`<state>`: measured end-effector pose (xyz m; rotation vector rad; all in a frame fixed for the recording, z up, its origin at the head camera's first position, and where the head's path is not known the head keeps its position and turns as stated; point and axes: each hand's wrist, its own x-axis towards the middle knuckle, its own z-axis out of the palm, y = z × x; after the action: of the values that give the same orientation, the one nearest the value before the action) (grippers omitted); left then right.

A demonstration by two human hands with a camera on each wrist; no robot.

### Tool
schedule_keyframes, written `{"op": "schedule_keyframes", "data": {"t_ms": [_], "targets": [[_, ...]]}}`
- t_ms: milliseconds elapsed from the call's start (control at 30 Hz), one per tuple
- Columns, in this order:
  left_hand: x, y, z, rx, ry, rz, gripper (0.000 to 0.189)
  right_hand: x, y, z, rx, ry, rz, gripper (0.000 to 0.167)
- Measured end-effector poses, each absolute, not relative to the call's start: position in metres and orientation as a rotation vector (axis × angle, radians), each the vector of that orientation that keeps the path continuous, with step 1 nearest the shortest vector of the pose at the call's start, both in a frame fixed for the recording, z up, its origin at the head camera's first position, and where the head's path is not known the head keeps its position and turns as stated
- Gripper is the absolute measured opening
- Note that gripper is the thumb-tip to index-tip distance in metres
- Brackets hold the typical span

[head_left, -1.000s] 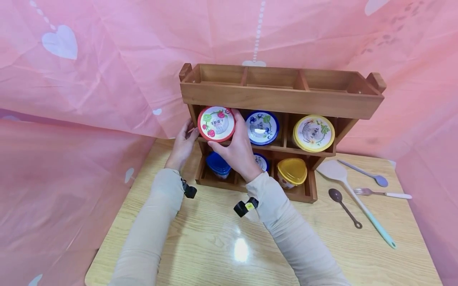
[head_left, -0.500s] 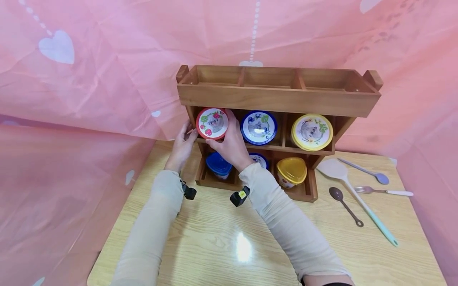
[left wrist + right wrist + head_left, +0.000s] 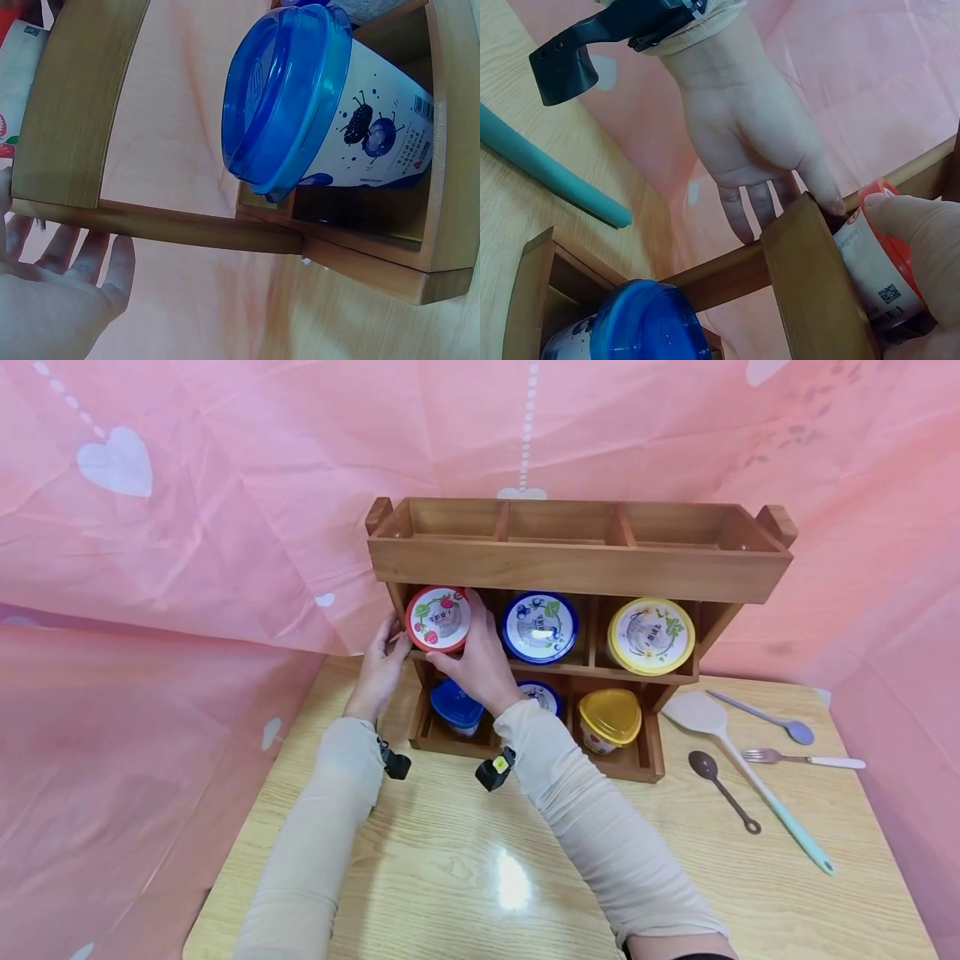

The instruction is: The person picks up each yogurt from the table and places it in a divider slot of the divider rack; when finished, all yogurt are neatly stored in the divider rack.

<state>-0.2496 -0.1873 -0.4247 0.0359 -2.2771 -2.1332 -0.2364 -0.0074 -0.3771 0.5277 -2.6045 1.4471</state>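
A wooden three-tier rack (image 3: 581, 564) stands at the back of the table. My right hand (image 3: 483, 664) holds a round red-lidded tub (image 3: 438, 618) with strawberry pictures, in the left compartment of the middle tier. Its thumb presses the red lid in the right wrist view. My left hand (image 3: 378, 672) holds the rack's left side (image 3: 150, 225), thumb at the front board and fingers along the outer face; some fingertips are hidden. To the right sit a blue-lidded tub (image 3: 540, 628) and a yellow-lidded tub (image 3: 651, 637).
The lower tier bears a blue-lidded tub (image 3: 456, 703), a partly hidden round blue-rimmed tub (image 3: 542, 693) and a yellow-lidded tub (image 3: 611, 718). On the table's right lie a turner (image 3: 750, 768), a brown spoon (image 3: 723, 789), a fork (image 3: 802, 760) and a grey-purple spoon (image 3: 772, 720). Pink cloth hangs behind.
My right hand has moved leftward and farther into the compartment with the red-lidded tub, which looks smaller and sits farther back. My left hand keeps its place on the rack's side.
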Motion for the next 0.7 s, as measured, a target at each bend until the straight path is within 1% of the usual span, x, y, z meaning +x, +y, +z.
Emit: {"op": "schedule_keyframes", "data": {"t_ms": [200, 333, 467, 600, 700], "targets": [[-0.250, -0.184, -0.426, 0.001, -2.286, -2.131, 0.058, -0.224, 0.005, -0.382, 0.500, -2.586, 1.376, 0.104], [-0.252, -0.183, -0.425, -0.010, -2.294, -2.119, 0.058, -0.205, 0.016, -0.386, 0.522, -2.574, 1.336, 0.099], [-0.251, -0.184, -0.423, 0.018, -2.295, -2.125, 0.059, -0.179, 0.032, -0.392, 0.580, -2.578, 1.346, 0.090], [-0.237, -0.184, -0.422, 0.011, -2.330, -2.067, 0.059, -0.150, 0.062, -0.398, 0.566, -2.545, 1.355, 0.083], [-0.214, -0.183, -0.422, 0.011, -2.351, -1.979, 0.059, -0.131, 0.090, -0.399, 0.505, -2.515, 1.339, 0.077]]}}
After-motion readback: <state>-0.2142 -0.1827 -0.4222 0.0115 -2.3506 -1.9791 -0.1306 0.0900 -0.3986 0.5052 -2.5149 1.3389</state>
